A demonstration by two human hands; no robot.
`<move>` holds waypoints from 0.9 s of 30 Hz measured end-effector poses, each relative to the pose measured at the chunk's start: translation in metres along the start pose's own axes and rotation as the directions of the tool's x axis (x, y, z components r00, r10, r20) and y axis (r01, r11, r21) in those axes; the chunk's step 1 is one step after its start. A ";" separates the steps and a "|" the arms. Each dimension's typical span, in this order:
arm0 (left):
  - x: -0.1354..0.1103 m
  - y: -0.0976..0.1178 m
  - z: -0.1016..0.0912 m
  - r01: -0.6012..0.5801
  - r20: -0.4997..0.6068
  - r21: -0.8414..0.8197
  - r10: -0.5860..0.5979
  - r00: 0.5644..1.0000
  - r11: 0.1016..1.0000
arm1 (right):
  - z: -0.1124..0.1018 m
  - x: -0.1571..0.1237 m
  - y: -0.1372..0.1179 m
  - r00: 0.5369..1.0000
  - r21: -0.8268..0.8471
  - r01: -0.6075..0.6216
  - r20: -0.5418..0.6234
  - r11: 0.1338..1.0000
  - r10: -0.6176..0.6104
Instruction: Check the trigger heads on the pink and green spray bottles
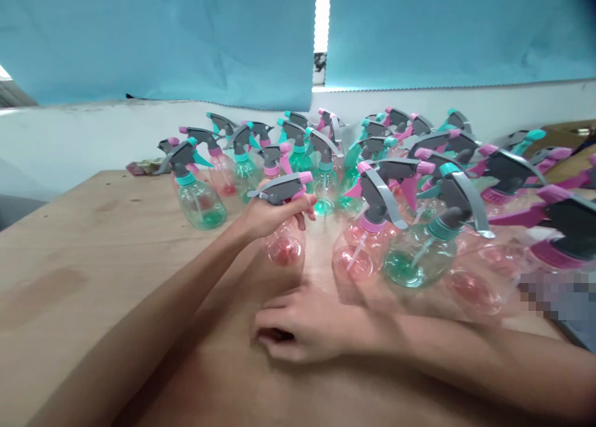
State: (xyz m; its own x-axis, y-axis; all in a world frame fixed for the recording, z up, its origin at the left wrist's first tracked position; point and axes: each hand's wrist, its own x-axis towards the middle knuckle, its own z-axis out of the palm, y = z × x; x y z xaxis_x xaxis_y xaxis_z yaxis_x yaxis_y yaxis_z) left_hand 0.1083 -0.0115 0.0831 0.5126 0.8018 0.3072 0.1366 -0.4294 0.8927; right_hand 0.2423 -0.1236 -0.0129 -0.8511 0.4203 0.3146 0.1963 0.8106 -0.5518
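My left hand (279, 219) is wrapped round the neck of a pink spray bottle (285, 250), with its grey and pink spray head (282, 188) showing above the fingers. The bottle's clear pink body stands at the table's middle. Nearer to me, my right hand (300, 328) lies on the tabletop with its fingers curled into a loose fist. Only a dark hollow shows between them, and nothing can be seen inside. Just beyond this hand stand another pink spray bottle (358, 253) and a green spray bottle (419, 253).
Several more pink and green spray bottles crowd the wooden table (60, 247) at the back and right. One green bottle (200, 203) stands at the group's left edge. A cardboard box (565, 135) is at the far right. Blue sheets (162, 36) cover the window behind.
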 end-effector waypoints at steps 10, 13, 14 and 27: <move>0.000 0.004 -0.023 0.061 0.242 -0.178 -0.017 0.970 0.982 | 0.000 0.001 0.000 1.000 0.009 0.002 -0.001 1.000 -0.002; -0.001 0.019 -0.027 0.026 0.273 -0.022 -0.020 0.962 0.999 | 0.000 0.001 0.000 1.000 -0.001 0.013 -0.020 1.000 -0.013; -0.002 0.025 -0.029 0.022 0.276 0.027 -0.029 0.961 0.999 | 0.000 0.001 0.000 1.000 -0.010 0.016 -0.026 1.000 -0.016; -0.015 0.075 -0.090 0.024 -0.279 0.349 0.079 0.957 0.937 | 0.005 0.001 0.005 0.999 -0.030 0.021 -0.024 0.999 -0.022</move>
State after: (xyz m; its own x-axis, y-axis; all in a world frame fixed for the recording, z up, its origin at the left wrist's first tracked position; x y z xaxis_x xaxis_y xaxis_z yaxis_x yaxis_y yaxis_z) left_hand 0.0343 -0.0184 0.1751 0.2651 0.8493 0.4565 0.4364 -0.5279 0.7286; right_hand 0.2401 -0.1217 -0.0195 -0.8433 0.4119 0.3452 0.1925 0.8312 -0.5216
